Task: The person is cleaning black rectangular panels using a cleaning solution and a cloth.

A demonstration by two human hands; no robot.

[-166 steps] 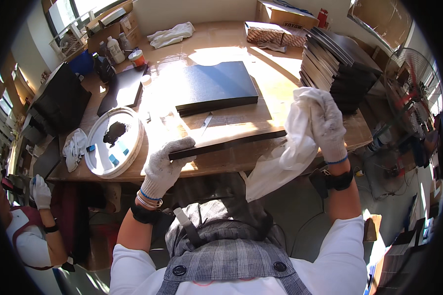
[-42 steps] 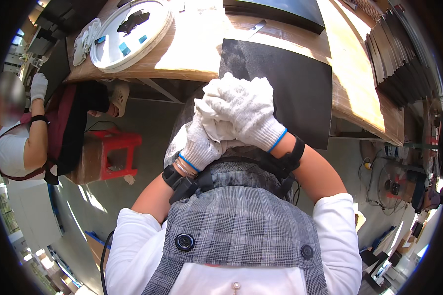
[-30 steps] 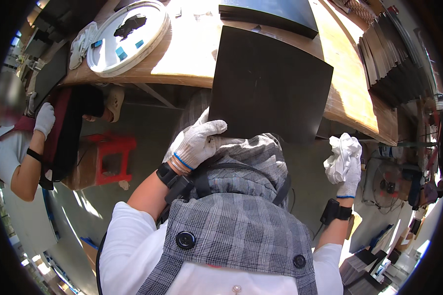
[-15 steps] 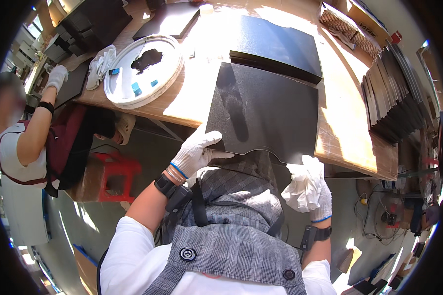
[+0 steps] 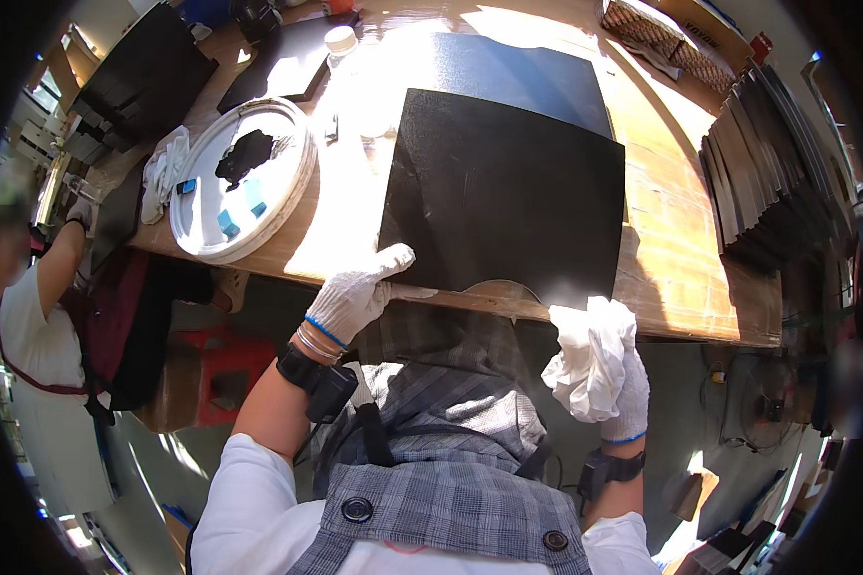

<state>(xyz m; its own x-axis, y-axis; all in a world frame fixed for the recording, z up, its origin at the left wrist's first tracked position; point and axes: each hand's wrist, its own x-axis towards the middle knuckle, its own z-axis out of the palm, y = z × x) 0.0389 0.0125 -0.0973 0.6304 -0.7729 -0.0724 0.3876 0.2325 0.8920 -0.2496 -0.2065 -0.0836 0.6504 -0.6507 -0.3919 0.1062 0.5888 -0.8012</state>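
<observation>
On the near edge of the wooden table (image 5: 681, 240) lies a black square panel (image 5: 508, 192). The gloved left hand (image 5: 355, 292) rests open on its near left corner, fingers spread flat. Off the table's near right edge, the gloved right hand (image 5: 614, 379) is closed around a bunched white cloth (image 5: 580, 359). A white round tray (image 5: 244, 182) sits to the left.

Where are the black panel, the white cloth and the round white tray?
black panel (image 5: 508, 192), head view, middle of its face
white cloth (image 5: 585, 359), head view, bunched middle
round white tray (image 5: 302, 182), head view, right rim

Round tray (image 5: 302, 187) left of panel (image 5: 508, 192)
</observation>
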